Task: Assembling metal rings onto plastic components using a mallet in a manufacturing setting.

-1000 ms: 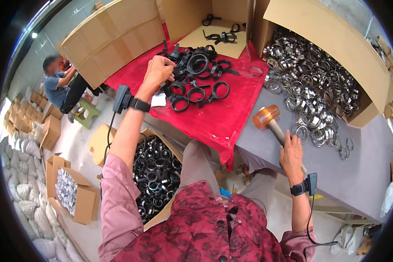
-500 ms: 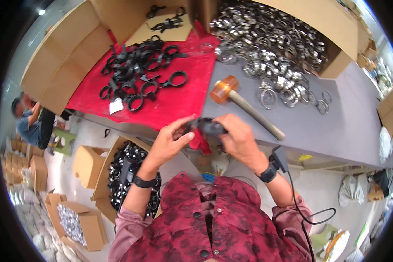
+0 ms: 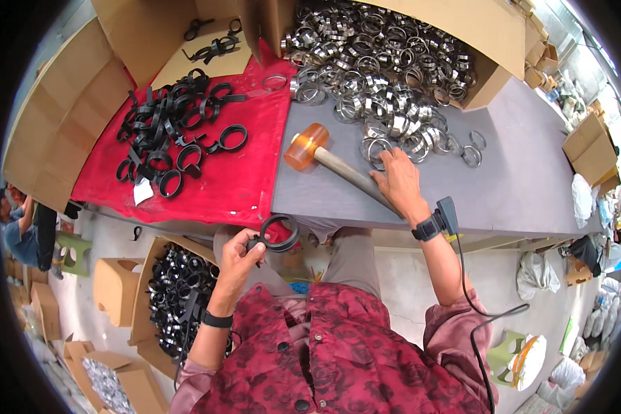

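My left hand (image 3: 240, 257) pinches a black ring with a stubby tab (image 3: 280, 233) by its tab, just off the table's near edge. The ring's loop points away to the right. My right hand (image 3: 401, 181) reaches over the grey tabletop, fingers stretched toward a shiny metal ring (image 3: 377, 153) at the near side of the metal pile. Whether the fingertips touch that ring I cannot tell. Beneath this hand runs the wooden handle of an amber-headed mallet (image 3: 306, 147). On the red cloth (image 3: 245, 181) to the left lie several loose black rings (image 3: 179, 117).
A cardboard box on its side (image 3: 490, 79) spills metal rings (image 3: 393, 55) across the back. Below left, an open carton (image 3: 142, 307) holds more black parts. A black cable (image 3: 468, 297) hangs from my right wrist. Another person (image 3: 22, 231) is at the far left.
My hands have parted. The right let go of the black ring and went right and forward to the metal rings; the left kept it and moved slightly down and left. The view has shifted.
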Tool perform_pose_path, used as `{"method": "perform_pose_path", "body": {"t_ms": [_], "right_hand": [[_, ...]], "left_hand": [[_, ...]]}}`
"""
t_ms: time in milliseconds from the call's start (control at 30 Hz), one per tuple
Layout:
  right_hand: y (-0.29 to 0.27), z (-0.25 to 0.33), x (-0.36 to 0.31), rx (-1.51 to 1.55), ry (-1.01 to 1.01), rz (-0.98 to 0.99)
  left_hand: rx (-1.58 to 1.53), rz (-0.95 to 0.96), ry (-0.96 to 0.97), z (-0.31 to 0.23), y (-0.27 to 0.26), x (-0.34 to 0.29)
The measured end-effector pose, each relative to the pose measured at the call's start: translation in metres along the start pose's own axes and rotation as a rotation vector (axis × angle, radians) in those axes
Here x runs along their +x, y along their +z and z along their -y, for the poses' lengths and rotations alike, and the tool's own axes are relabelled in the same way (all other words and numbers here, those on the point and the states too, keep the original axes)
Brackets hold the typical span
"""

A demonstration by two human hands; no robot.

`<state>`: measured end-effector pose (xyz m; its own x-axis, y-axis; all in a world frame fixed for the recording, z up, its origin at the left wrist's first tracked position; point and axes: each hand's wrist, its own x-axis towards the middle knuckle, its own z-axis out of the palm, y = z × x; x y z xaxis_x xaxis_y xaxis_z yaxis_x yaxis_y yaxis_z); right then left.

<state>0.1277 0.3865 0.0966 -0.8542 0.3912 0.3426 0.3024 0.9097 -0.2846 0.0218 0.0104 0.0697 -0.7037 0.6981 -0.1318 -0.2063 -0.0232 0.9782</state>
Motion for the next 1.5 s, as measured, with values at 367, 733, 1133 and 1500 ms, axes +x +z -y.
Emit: {"method": "perform_pose_path", "body": {"t_ms": [367, 733, 1133, 1500], "right_hand": [[-0.036, 0.059, -0.015, 0.154, -0.485, -0.116], [-0.036, 0.15, -0.05, 0.131, -0.842, 0.138], [-0.016, 0.157, -0.058, 0.606, -0.477, 0.084], [-0.02, 0.169, -0.065, 0.481, -0.514, 0.086]], "left_hand": [[-0.284, -0.121, 0.083, 0.009, 0.024, 0.011], [-0.571, -0.167, 0.026, -0.006, 0.046, 0.014], [-0.727, -0.059, -0.048, 0.005, 0.031, 0.002], [-0.658, -0.132, 0.031, -0.009, 0.043, -0.005]]}}
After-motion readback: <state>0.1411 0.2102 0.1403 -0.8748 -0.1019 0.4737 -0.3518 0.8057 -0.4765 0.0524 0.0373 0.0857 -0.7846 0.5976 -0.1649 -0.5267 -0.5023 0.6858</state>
